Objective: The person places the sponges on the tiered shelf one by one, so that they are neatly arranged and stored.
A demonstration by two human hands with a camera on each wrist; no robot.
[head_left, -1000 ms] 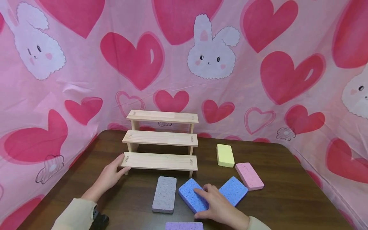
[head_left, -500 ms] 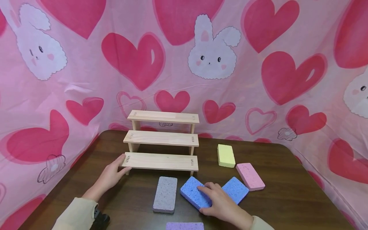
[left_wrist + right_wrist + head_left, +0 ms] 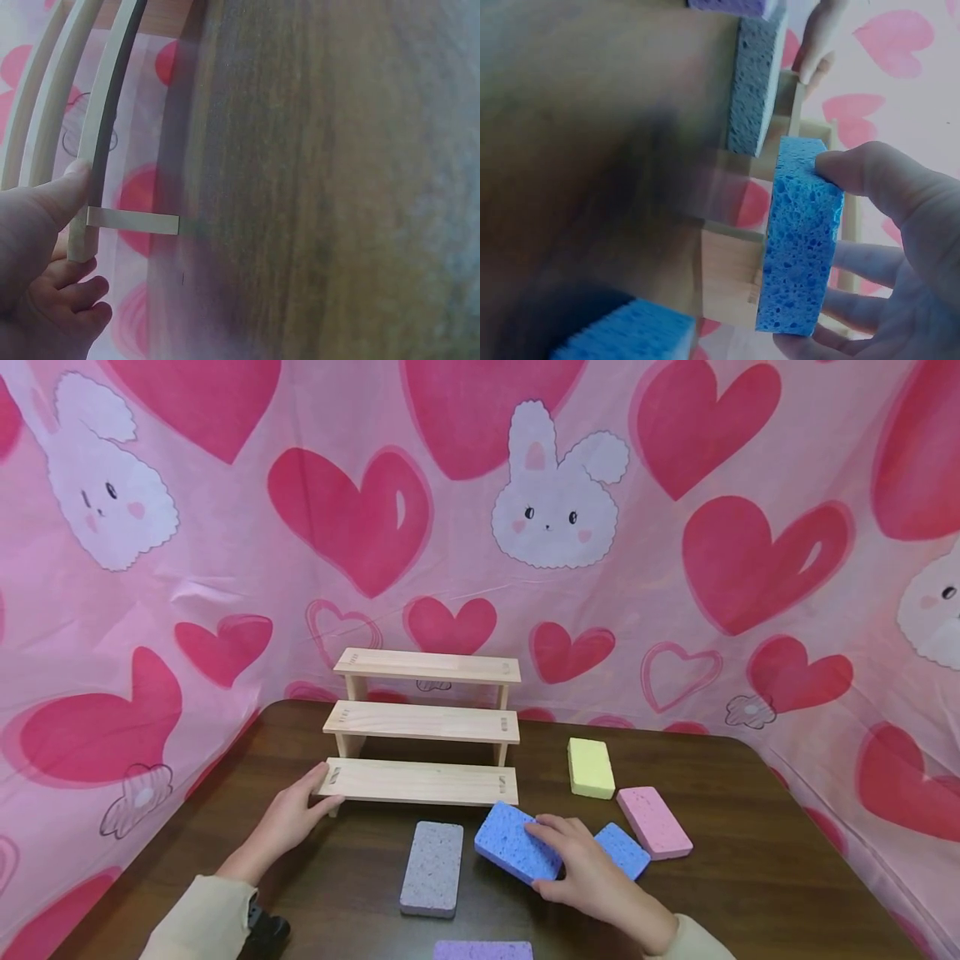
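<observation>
A three-step wooden display stand (image 3: 420, 782) stands at the back of the table. My left hand (image 3: 288, 818) holds the left end of its lowest step, and in the left wrist view the thumb (image 3: 64, 195) lies on one face with fingers curled at the end. A blue sponge (image 3: 517, 842) is raised in front of the stand, pinched by my right hand (image 3: 588, 872). Seen from the right wrist, the sponge (image 3: 799, 247) sits between thumb and fingers, off the table. Below and right of it lies a second blue sponge (image 3: 622, 852), partly covered by the right hand.
A grey sponge (image 3: 432, 870) lies just left of the raised one, and a purple sponge (image 3: 483, 951) is cut off by the lower frame edge. Pink (image 3: 654, 823) and yellow (image 3: 591, 768) sponges lie at the right. Behind the dark table (image 3: 735, 877) hangs a heart-patterned cloth (image 3: 465, 568).
My right hand has lifted the blue sponge off the table and carried it slightly up and to the right. The left hand stays on the stand's lowest step.
</observation>
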